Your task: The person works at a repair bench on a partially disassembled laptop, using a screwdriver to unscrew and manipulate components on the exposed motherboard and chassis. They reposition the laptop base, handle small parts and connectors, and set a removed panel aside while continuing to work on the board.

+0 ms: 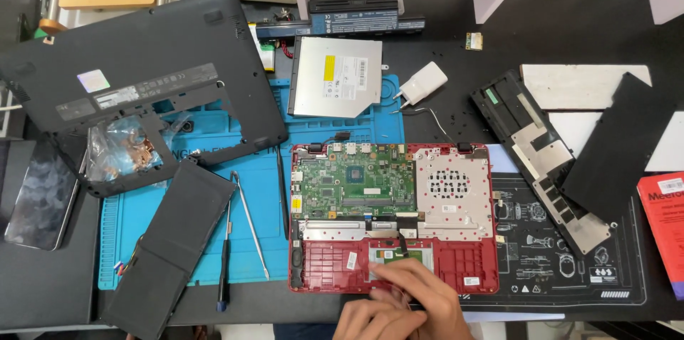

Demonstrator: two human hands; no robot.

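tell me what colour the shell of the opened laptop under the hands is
Red; the opened laptop's shell shows clearly in the head view, around the green circuit board.

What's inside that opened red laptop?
Inside the red laptop: a green circuit board and a perforated silver plate. Both hands cover part of the lower middle.

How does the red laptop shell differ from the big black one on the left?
The red shell lies square, still holding its green board; the black shell lies tilted and stripped, its flat outer side up. The hands touch only the red one. Both are opened laptop parts.
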